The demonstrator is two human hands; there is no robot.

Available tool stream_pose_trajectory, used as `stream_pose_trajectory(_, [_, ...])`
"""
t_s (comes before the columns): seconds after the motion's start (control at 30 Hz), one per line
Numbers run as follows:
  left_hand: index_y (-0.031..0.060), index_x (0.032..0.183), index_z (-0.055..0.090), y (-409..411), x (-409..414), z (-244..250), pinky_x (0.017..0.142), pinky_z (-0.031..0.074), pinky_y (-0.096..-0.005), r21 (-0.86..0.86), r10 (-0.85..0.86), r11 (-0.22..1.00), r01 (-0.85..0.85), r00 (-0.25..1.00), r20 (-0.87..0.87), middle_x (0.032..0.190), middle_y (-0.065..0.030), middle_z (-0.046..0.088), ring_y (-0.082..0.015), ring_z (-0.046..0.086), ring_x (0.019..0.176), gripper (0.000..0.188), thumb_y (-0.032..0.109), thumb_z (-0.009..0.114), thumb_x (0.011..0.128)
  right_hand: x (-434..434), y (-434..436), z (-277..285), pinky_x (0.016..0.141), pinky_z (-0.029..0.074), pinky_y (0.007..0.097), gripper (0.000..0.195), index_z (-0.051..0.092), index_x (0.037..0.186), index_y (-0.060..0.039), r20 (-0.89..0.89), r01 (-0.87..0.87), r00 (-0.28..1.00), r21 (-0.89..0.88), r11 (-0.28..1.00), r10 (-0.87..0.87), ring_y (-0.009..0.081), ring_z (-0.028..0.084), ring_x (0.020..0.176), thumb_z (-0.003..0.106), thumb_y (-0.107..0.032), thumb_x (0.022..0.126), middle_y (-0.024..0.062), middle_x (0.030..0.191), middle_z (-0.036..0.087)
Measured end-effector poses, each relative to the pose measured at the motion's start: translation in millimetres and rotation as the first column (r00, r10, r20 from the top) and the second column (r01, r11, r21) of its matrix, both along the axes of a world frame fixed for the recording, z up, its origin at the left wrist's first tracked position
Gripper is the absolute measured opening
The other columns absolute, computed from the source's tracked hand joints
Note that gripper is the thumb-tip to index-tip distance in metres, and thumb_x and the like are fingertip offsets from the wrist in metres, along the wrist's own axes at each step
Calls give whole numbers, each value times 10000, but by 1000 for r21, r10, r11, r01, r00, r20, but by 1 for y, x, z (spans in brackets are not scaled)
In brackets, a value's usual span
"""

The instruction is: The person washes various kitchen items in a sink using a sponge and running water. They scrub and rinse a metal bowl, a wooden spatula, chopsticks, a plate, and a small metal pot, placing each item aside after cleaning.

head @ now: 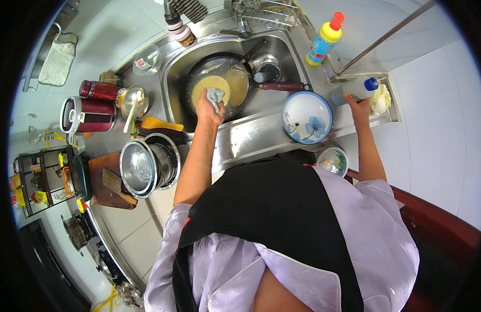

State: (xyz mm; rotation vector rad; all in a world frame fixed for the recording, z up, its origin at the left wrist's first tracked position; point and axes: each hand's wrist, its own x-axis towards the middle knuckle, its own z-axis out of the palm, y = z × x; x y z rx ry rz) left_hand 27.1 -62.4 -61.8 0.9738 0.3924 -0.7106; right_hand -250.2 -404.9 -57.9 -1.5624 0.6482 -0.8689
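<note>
My left hand (210,109) holds a grey scouring pad (215,98) over a dark frying pan (242,111) in the steel sink (170,78). Murky yellowish water and a pale round dish (203,86) show in the pan. To the right, my right hand (357,106) is closed round the lower side of a clear bottle with a blue cap (351,90), which tilts to the right beside a pale yellow-white cloth or sponge (380,100). A white bowl with a blue flower (306,117) rests on the sink's right front edge. A dark cup (270,72) lies in the sink.
A yellow bottle with a red cap (324,43) stands right of the sink. Stacked steel bowls (137,167), a cleaver (112,181) on a wooden chopping board (101,163) and a wooden spatula (158,124) lie left. A faucet (244,29) stands behind; a waste container (332,160) sits below the counter.
</note>
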Motion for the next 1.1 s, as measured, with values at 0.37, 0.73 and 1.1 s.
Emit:
stream_pose_trajectory(0.37, [96, 836, 512, 12, 12, 2, 291, 277, -262, 73, 97, 993, -93, 994, -52, 621, -53, 537, -172, 440, 400, 321, 369, 367, 924, -37, 77, -56, 379, 382, 231, 279, 560, 941, -7, -570, 7, 764, 477, 879, 303, 102, 478, 425, 617, -247, 812, 20, 598, 538])
stream_pose_trajectory(0.73, [-5, 1254, 385, 9, -4, 1, 893, 398, -350, 214, 6, 974, -74, 954, 301, 1118, -142, 534, -233, 515, 1023, 414, 120, 505, 879, 82, 101, 2, 371, 379, 223, 126, 526, 880, -26, -176, -208, 941, 370, 906, 288, 89, 496, 497, 509, -99, 780, 52, 694, 538])
stream_pose_trajectory(1.1, [-4, 1355, 284, -1, 32, 80, 1066, 198, -337, 697, -663, 689, -198, 217, 717, 1400, -221, 272, -307, 250, 1314, 586, 185, 515, 851, 233, 153, 54, 656, 426, 260, 309, 585, 975, 18, 0, -578, 792, 321, 750, 611, 138, 528, 725, 479, -26, 688, 54, 825, 591])
